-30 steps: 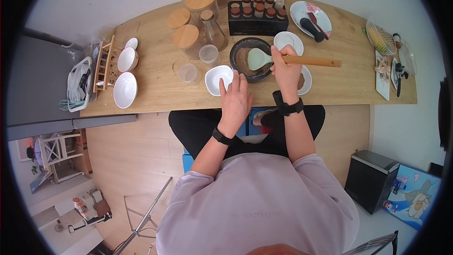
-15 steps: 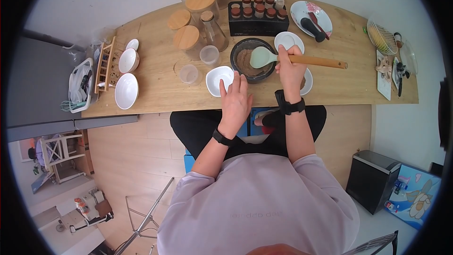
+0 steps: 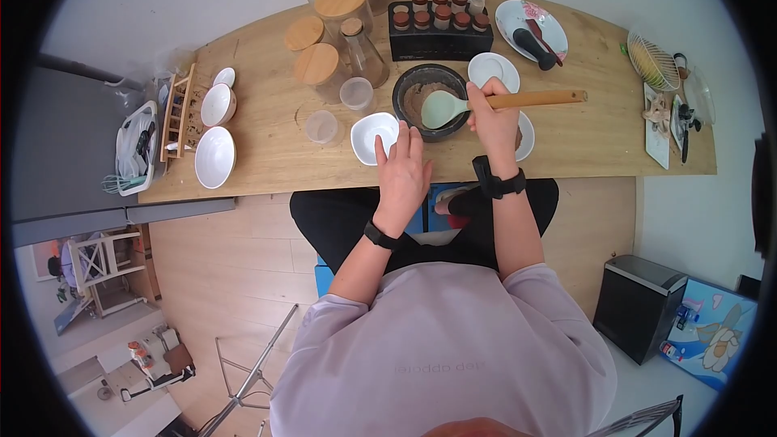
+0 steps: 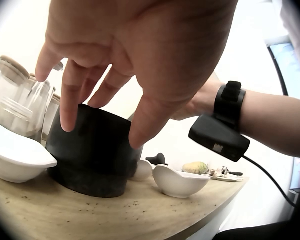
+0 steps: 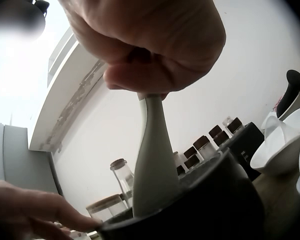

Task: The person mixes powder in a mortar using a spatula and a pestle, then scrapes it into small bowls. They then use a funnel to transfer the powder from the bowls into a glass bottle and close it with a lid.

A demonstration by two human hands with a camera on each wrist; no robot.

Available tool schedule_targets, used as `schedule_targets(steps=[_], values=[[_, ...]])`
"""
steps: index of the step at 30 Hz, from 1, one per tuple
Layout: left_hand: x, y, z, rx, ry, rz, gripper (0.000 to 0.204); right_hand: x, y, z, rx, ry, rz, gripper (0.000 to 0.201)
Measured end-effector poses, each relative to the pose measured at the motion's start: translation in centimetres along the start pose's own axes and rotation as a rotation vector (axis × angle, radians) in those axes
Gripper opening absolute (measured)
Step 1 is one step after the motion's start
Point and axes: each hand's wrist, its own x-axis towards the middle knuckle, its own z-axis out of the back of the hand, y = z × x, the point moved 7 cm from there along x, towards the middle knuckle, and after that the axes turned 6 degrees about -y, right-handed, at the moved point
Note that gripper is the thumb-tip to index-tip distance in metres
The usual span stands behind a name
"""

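Note:
My right hand [image 3: 494,120] grips the wooden handle of a silicone spoon with a pale green head [image 3: 443,109]. The spoon's head dips into a black mortar [image 3: 398,97] that holds brown powder [image 3: 419,97]. In the right wrist view the pale spoon [image 5: 152,165] slants down past the mortar rim [image 5: 210,175]. My left hand [image 3: 402,176] lies with spread, slightly bent fingers over the near side of a white bowl [image 3: 368,139]. Seen from the left wrist, its fingertips come right at the mortar's dark wall [image 4: 95,155].
A white dish with brown powder [image 3: 526,136] sits right of the mortar, a white plate [image 3: 494,71] behind it. Spice jars stand in a black rack [image 3: 441,44]. Lidded glass jars [image 3: 320,69] and clear cups [image 3: 323,126] are left. White bowls [image 3: 215,157] stand farther left.
The right hand and spoon shifted slightly right, then back left and toward me; the spoon's head now lies lower in the mortar. My left hand has stayed in place.

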Motion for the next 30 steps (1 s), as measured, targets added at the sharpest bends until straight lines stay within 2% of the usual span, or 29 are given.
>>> schedule_targets(steps=[3, 6, 9, 12, 15, 18, 21, 26, 30], values=[[0.0, 0.1, 0.0, 0.000, -0.004, -0.010, 0.065, 0.8, 0.3, 0.6, -0.018, -0.022, -0.018, 0.034], [-0.1, 0.1, -0.1, -0.003, 0.008, -0.002, 0.065, 0.4, 2.9, 0.9, -0.019, -0.076, 0.109, 0.038], [0.0, 0.0, -0.1, 0.006, 0.007, 0.002, 0.065, 1.3, 1.5, 0.9, -0.211, -0.074, 0.360, 0.038], [0.0, 0.0, 0.0, -0.021, 0.014, 0.005, 0.063, 1.5, 0.4, -0.6, -0.206, -0.029, 0.323, 0.037], [0.0, 0.1, 0.2, -0.037, 0.009, 0.006, 0.062, 0.8, 2.8, -0.3, -0.096, -0.052, 0.222, 0.037], [0.0, 0.1, -0.1, -0.007, -0.002, 0.003, 0.065, 0.4, 3.3, -0.2, -0.019, -0.050, 0.160, 0.037], [0.0, 0.0, -0.1, -0.002, 0.018, 0.010, 0.066, 0.6, 0.2, -1.2, -0.005, -0.030, 0.011, 0.037], [-0.1, 0.2, -0.1, 0.005, -0.001, -0.008, 0.066, 0.5, 1.7, 0.0, 0.047, -0.072, 0.086, 0.035], [0.0, 0.1, -0.3, 0.006, 0.011, -0.002, 0.066, 0.4, 1.1, -0.5, 0.076, -0.064, 0.015, 0.037]])
